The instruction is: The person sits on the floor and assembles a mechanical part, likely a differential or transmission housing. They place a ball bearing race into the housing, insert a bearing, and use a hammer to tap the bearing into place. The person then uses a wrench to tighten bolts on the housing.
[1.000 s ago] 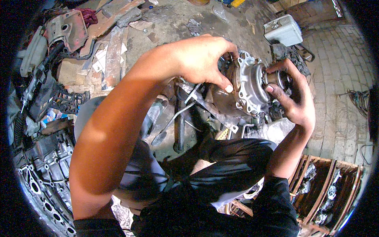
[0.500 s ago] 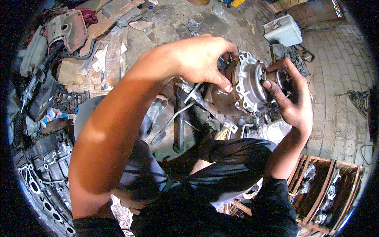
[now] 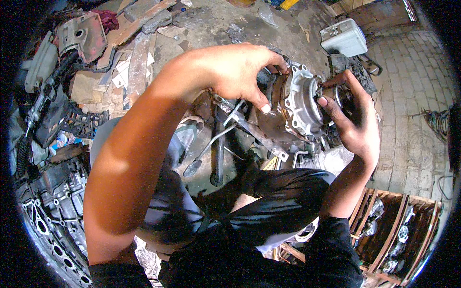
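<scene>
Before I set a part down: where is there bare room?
Grey concrete floor shows bare between the crumpled greyish scrap and the boxy pale-grey container. Crowded: lower left, with silver metal castings, and around the round silver housing.

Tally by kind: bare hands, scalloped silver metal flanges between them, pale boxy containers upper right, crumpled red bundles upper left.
Bare left hand and right hand: 2
Scalloped silver metal flange: 1
Pale boxy container: 1
Crumpled red bundle: 1
Total: 5

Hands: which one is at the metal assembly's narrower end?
The right hand, curled around the narrow cylinder; the left hand is across the silver flange.
</scene>
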The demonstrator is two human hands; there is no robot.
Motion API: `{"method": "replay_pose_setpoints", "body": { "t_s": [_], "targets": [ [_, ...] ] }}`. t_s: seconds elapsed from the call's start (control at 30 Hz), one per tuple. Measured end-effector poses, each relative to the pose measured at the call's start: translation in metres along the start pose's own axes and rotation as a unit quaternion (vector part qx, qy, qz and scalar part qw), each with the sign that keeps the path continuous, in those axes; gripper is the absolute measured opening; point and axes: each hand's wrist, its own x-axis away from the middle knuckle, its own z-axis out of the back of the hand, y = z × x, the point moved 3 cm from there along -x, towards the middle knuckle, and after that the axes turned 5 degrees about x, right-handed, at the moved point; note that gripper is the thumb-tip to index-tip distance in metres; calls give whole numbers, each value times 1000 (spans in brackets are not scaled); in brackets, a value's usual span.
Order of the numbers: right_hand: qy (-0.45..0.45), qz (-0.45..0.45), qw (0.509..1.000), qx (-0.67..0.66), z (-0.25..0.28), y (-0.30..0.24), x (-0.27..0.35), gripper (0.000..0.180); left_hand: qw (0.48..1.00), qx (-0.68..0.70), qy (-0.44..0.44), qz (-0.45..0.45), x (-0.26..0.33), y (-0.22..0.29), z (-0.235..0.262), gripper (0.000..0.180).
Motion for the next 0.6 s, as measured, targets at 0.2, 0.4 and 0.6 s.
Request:
{"method": "replay_pose_setpoints", "body": {
  "t_s": [0.2,0.4,0.6],
  "targets": [
    [-21,-22,999,-19,1,-5,-1,26,1000,19,1,14,-1,1,-1,78],
    [-28,2,1000,-4,3,-2,-1,28,999,27,-9,23,-2,3,0,80],
    [-47,-14,999,-16,4,-1,-2,29,1000,-7,3,4,-2,3,-2,82]
  ]
}}
